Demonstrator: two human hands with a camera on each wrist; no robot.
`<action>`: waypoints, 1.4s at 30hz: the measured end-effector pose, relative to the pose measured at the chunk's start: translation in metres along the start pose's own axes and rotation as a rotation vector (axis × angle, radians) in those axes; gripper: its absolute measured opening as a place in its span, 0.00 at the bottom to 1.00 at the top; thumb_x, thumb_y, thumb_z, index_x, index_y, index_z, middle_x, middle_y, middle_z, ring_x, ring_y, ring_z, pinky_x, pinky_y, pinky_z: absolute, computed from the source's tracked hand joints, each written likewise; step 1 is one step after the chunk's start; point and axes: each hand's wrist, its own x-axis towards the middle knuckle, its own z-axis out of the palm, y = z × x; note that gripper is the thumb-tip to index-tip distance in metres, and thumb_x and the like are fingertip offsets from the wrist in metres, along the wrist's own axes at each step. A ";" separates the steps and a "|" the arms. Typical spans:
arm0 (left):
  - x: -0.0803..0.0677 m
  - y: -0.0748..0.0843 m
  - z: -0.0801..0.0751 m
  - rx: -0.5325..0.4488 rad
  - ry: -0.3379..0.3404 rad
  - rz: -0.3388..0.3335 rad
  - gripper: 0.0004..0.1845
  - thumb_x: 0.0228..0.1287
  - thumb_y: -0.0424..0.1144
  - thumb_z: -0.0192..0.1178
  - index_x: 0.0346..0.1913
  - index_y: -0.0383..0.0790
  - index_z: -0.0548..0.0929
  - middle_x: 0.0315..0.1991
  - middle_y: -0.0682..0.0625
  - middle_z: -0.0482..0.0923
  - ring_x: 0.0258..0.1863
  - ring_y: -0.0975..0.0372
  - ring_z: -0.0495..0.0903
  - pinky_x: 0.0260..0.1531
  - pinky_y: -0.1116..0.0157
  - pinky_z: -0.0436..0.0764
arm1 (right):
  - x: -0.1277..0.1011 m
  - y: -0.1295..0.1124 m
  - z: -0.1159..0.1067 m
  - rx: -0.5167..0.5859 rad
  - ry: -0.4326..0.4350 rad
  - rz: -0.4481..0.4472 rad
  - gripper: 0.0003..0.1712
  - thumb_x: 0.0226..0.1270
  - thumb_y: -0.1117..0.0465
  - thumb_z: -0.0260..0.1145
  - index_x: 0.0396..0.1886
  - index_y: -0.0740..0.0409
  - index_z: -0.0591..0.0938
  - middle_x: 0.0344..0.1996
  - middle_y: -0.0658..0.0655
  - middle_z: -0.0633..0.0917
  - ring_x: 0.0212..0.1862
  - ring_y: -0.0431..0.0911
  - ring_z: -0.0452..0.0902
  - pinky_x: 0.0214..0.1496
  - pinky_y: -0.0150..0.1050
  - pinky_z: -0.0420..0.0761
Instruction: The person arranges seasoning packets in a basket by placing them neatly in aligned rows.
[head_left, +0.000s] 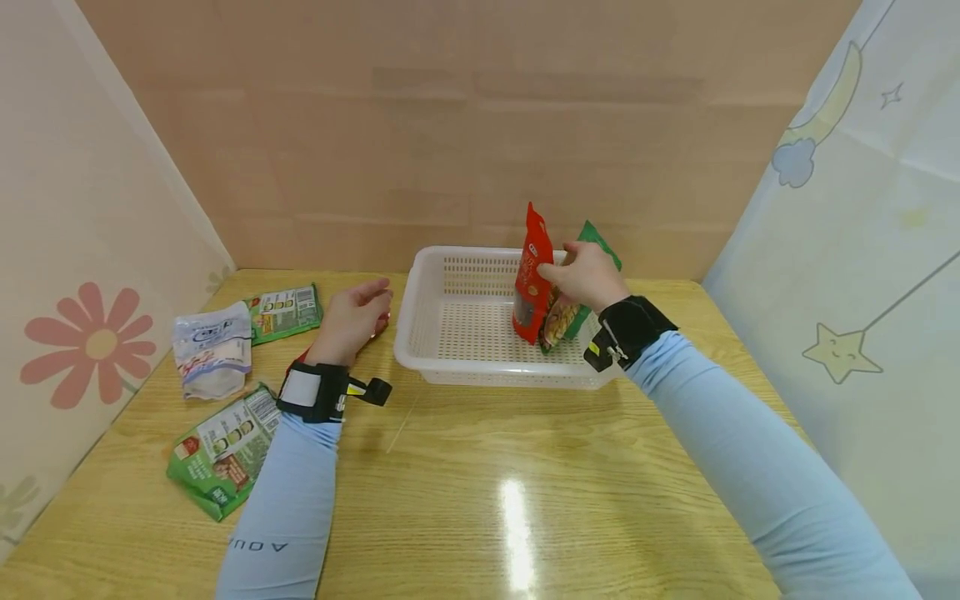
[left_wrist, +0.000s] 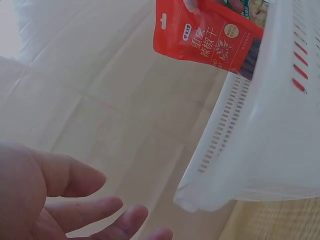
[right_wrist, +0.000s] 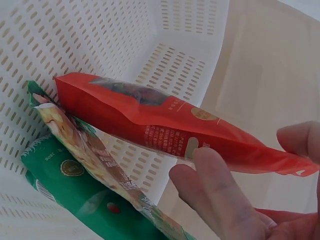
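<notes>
Inside the white basket (head_left: pixel 480 375), right of centre, the red bag (head_left: pixel 529 287) stands roughly upright, top well above the rim. Right hand (head_left: pixel 592 279) has it near the top: thumb on one side, fingers on the other, grasping it, though how firmly I can't tell. Just beside it in the basket, what look like two green bags (right_wrist: pixel 100 200) lean together. Left hand (head_left: pixel 348 321) is off the basket's left end, fingers loosely bent, released, nothing seen in them. Something red (head_left: pixel 297 360) peeks out by the left wrist, mostly hidden. Further left on the tabletop (head_left: pixel 420 500): white bag (head_left: pixel 213 354), small green packet (head_left: pixel 285 312) just behind it, bigger green packet (head_left: pixel 225 450) nearer the person, partly behind the left forearm. Step in hand looks like placing the red bag upright next to the green ones. Next move probably calls for steadying it against them, then loosening the fingers without tipping it over.
</notes>
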 end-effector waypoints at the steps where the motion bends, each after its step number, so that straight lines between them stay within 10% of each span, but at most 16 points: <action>1: 0.000 0.000 0.000 -0.011 -0.002 0.001 0.25 0.77 0.41 0.52 0.72 0.38 0.69 0.62 0.41 0.74 0.34 0.64 0.76 0.32 0.77 0.76 | 0.001 0.001 0.000 -0.005 -0.005 -0.004 0.46 0.72 0.49 0.62 0.79 0.62 0.52 0.56 0.64 0.78 0.28 0.48 0.83 0.47 0.47 0.84; 15: -0.001 -0.001 -0.001 0.014 0.021 0.001 0.25 0.77 0.41 0.51 0.72 0.37 0.69 0.67 0.39 0.71 0.58 0.50 0.75 0.59 0.56 0.75 | -0.006 -0.001 -0.014 -0.088 -0.028 -0.093 0.53 0.65 0.41 0.67 0.79 0.58 0.53 0.28 0.60 0.79 0.24 0.48 0.74 0.26 0.38 0.71; 22: -0.001 -0.001 -0.003 0.005 0.015 0.019 0.25 0.77 0.41 0.51 0.72 0.36 0.69 0.67 0.39 0.70 0.59 0.50 0.74 0.59 0.56 0.75 | -0.030 -0.004 -0.046 0.019 0.016 -0.206 0.40 0.70 0.43 0.63 0.75 0.55 0.65 0.62 0.65 0.76 0.55 0.54 0.78 0.48 0.45 0.81; 29: 0.000 -0.003 -0.012 0.034 -0.017 0.070 0.25 0.77 0.43 0.51 0.71 0.37 0.69 0.67 0.40 0.71 0.60 0.45 0.73 0.58 0.55 0.77 | -0.059 0.009 -0.048 0.164 0.193 -0.313 0.22 0.72 0.49 0.63 0.57 0.59 0.82 0.48 0.59 0.86 0.42 0.45 0.83 0.44 0.33 0.82; 42: -0.003 -0.028 -0.053 0.379 -0.136 0.096 0.27 0.79 0.43 0.47 0.74 0.34 0.63 0.70 0.35 0.64 0.64 0.42 0.69 0.59 0.47 0.72 | -0.095 0.057 -0.005 0.188 0.228 -0.462 0.13 0.72 0.56 0.65 0.47 0.60 0.87 0.39 0.56 0.88 0.39 0.40 0.83 0.43 0.28 0.79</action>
